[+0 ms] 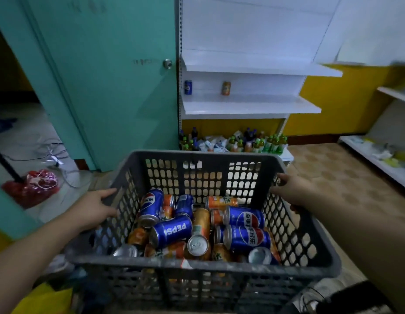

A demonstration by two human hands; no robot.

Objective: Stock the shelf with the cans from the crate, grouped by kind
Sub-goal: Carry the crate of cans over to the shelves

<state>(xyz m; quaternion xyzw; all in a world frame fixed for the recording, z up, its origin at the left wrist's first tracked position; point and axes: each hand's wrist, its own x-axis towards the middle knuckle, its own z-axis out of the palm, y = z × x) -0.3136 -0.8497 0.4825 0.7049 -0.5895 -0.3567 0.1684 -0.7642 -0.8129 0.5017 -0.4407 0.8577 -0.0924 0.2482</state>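
Note:
A dark grey perforated crate [203, 266] fills the lower middle of the view, with several blue Pepsi cans [172, 230] and orange cans [201, 225] lying jumbled inside. My left hand [95, 207] holds the crate's left wall, thumb on the rim. My right hand [292, 189] grips the right rim. Ahead stands a white shelf unit [251, 105]. On its middle board one blue can [188, 87] stands at the far left and one orange can [226, 88] stands further right.
Bottles and cartons [235, 142] crowd the unit's bottom board. A teal door [102, 87] is at left, with a red bag [34, 186] and cables on the floor. Another white shelf [378, 159] runs along the right. Something yellow [43, 300] lies at bottom left.

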